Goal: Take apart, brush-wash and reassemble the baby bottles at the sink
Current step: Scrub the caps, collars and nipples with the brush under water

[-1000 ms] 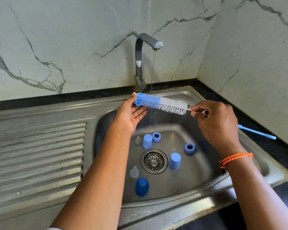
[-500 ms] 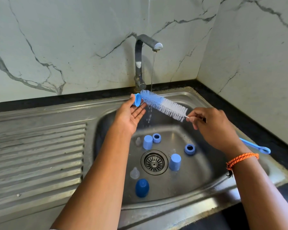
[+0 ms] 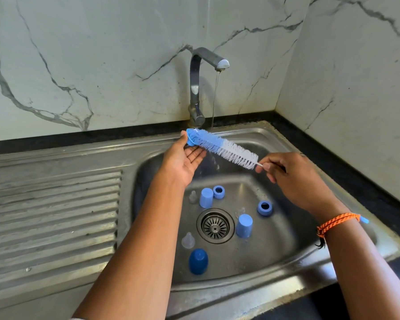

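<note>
Bottle brush held across the sink under the tap, both hands on it, bottle parts lying below.

The bottle brush [image 3: 222,148] runs its long axis from upper left down to lower right, blue tip end high, white bristles toward the wire stem. Left hand [image 3: 185,160] spread, palm up, fingers straight, thumb touching the blue tip. Right hand [image 3: 293,179] pinches the stem just past the bristles; the blue handle end peeks out behind the orange wristband [image 3: 337,221]. The thin stream from the tap [image 3: 208,63] falls on the blue bristles, nearer the left hand. Caps, collars and clear teats lie around the drain [image 3: 215,225] in the sink [image 3: 286,257], beneath and between the hands; no bottle body that I can make out. Likely rinsing the brush before scrubbing. No brand, label or writing readable.
</note>
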A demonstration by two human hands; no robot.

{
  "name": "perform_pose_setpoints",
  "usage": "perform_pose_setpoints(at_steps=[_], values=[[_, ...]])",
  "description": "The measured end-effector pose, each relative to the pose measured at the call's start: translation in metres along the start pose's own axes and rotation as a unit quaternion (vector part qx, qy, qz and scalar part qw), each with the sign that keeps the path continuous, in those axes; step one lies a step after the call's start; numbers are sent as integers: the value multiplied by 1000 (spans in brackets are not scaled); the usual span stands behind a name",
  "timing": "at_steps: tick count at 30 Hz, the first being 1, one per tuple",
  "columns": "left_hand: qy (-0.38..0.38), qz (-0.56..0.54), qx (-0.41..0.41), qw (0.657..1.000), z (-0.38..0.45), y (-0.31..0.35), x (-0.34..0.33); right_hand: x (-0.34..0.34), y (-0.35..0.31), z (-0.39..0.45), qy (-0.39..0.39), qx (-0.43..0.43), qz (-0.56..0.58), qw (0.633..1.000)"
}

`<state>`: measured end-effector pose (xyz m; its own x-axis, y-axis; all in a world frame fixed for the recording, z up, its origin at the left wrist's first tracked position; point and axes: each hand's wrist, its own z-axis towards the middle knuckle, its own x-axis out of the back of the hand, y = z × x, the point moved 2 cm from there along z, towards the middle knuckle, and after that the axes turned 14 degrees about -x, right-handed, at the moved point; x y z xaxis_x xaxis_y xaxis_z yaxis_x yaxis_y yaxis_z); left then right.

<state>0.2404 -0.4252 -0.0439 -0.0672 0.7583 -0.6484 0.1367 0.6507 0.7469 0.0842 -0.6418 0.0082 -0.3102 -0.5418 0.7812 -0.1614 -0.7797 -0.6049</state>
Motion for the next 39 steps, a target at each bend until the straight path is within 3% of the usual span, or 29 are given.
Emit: perform_pose_setpoints(at_steps=[8,16,21,27,33,39], values=[[-45,29,28,998,-4,-1,4,-1,5,3,-11,-24,0,1000],[9,-5,-8,1000,0,3,3,-5,13,6,-103,-52,32,993],[-36,41,26,998,-4,-2,2,-8,8,5,-73,-52,24,996],[26,2,-8,1000,1,2,5,-3,6,2,-57,-44,-6,997],[-39,82,36,995,-5,-3,1,-1,1,0,6,-42,-16,999],[-8,35,0,999,-2,1,2,-1,3,0,29,-36,-29,999]])
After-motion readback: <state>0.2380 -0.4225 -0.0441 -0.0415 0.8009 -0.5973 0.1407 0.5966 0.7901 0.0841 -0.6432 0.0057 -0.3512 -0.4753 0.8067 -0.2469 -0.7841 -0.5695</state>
